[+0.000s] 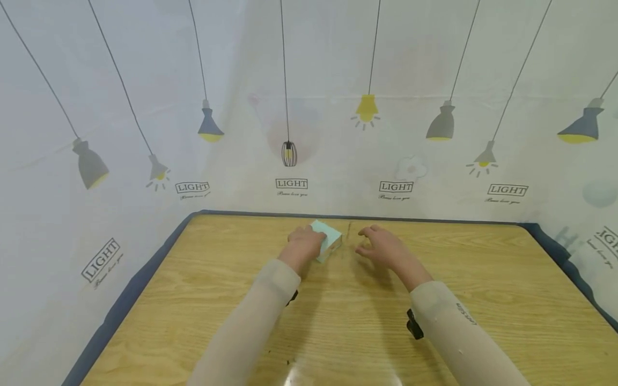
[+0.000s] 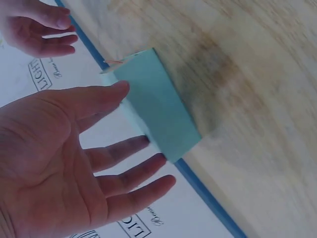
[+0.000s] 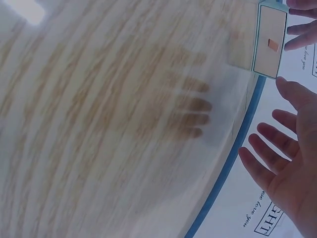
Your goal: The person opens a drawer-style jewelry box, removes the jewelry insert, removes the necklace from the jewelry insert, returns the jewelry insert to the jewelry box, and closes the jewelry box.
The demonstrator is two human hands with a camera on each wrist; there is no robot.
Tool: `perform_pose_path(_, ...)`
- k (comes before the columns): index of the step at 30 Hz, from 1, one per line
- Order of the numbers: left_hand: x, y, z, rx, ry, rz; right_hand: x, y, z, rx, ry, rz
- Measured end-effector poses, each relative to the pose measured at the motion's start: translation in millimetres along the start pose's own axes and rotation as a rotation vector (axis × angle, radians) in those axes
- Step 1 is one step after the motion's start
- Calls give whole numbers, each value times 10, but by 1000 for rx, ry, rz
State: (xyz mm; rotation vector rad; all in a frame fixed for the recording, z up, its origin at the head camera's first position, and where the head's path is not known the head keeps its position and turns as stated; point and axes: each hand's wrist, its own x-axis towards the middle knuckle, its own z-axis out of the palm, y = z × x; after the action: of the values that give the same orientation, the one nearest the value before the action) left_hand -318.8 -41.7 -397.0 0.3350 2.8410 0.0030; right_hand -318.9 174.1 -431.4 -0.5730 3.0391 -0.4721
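Observation:
A small mint-green box (image 1: 330, 231) is near the far edge of the table, between my hands. My left hand (image 1: 302, 245) holds it from the left; in the left wrist view the thumb lies on one side of the box (image 2: 153, 104) and the fingertips on another. The right wrist view shows the box's pale end face (image 3: 271, 42) with a small orange tab on it. My right hand (image 1: 384, 247) hovers to the right of the box, apart from it, fingers spread and loosely bent, with nothing in them (image 3: 292, 153).
The wood-grain table (image 1: 217, 300) has a dark blue edge at the back and sides. Behind it hangs a pale wall covering (image 1: 328, 64) printed with lamps and the word LIGHT. Small dark specks (image 1: 288, 362) lie near the front of the table.

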Motion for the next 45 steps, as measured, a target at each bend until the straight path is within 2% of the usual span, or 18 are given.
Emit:
perform_pose_path(4, -28, 31, -56, 104, -31, -12, 8, -12, 28, 3, -11, 4)
perform_pose_path(7, -39, 40, -104, 118, -47, -10, 13, -29, 32, 12, -20, 12)
perform_pose_path(12, -8, 2, -108, 70, -8, 13, 14, -61, 38, 22, -29, 11)
perform_pose_path(15, 42, -41, -48, 16, 19, 69, 10, -77, 47, 31, -28, 14)
perform_pose_path(20, 133, -124, 82, -100, 26, 157, 25, -124, 59, 46, -35, 9)
perform_pose_path(26, 192, -220, 192, -142, 35, 138, 54, -158, 100, 43, -36, -15)
perform_pose_path(32, 194, -238, 169, -205, 23, 145, 59, -159, 117, 54, -19, -19)
perform_pose_path(41, 245, -193, 102, -116, 47, 148, 103, -196, 148, 128, -28, -27)
perform_pose_path(45, 253, -193, 64, -114, 63, 149, 124, -233, 146, 196, -38, -3)
